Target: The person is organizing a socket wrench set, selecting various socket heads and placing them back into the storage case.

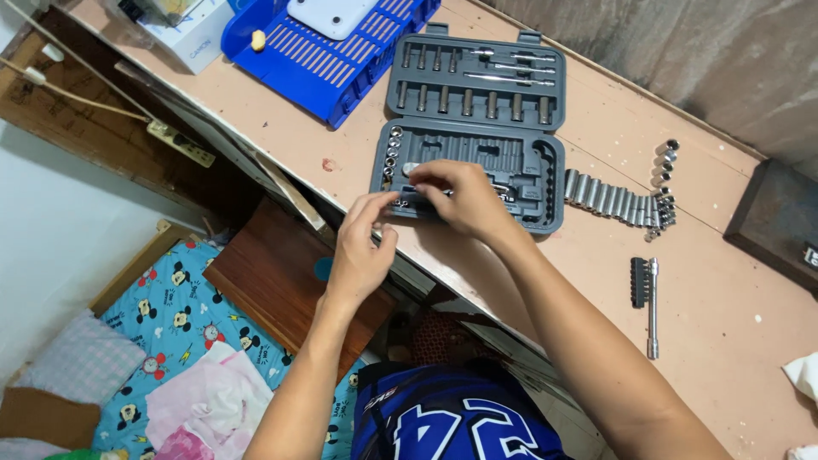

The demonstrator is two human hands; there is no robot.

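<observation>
Both hands work at the near edge of an open grey socket-set case [474,128] that lies on the pinkish bench [596,281]. The left hand [361,247] sits at the case's front left corner, its fingers [375,204] drawn narrow around something small and metallic, probably a socket or bit, though the piece is too small to tell for sure. The right hand [464,200] lies palm-down over the lower tray of the case, fingers curled onto the row of parts there; whether they grip one cannot be told from this angle. The case's lid half holds rows of long sockets and extension bars. To the right of the case, well apart from the hands, a row of loose sockets [612,200] lies on the bench, with a short column of smaller sockets [665,162] above its far end. Nearer, a metal driver bar [653,307] lies just beside a black bit holder [638,282]. A blue plastic tray [341,60] rests beyond the case's left side.
</observation>
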